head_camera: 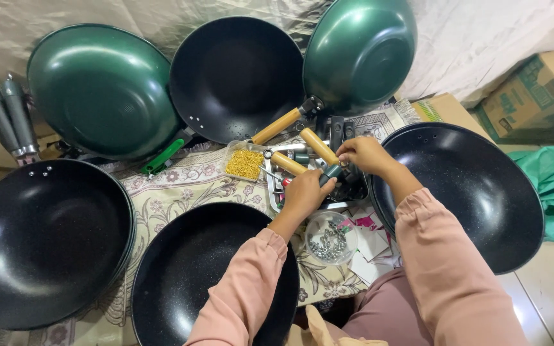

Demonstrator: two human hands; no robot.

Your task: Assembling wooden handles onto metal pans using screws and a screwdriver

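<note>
My left hand (306, 192) grips a dark grey pan handle piece (330, 172) over a metal tray (347, 204) of parts. My right hand (365, 154) pinches a small fitting at the far end of that same piece. Wooden pan handles (318, 146) lie just behind the hands, one (278, 125) attached to a green wok (360, 51). A clear box of small gold screws (245, 164) sits left of the tray. A round clear tub of silver nuts (331, 240) rests between my forearms.
Black non-stick woks surround me: one at the left (40, 243), one in front (193, 275), one at the right (476, 192), one behind (235, 77). A green wok (100, 90) leans at back left beside grey handles (8, 115). Cardboard boxes (533, 96) stand far right.
</note>
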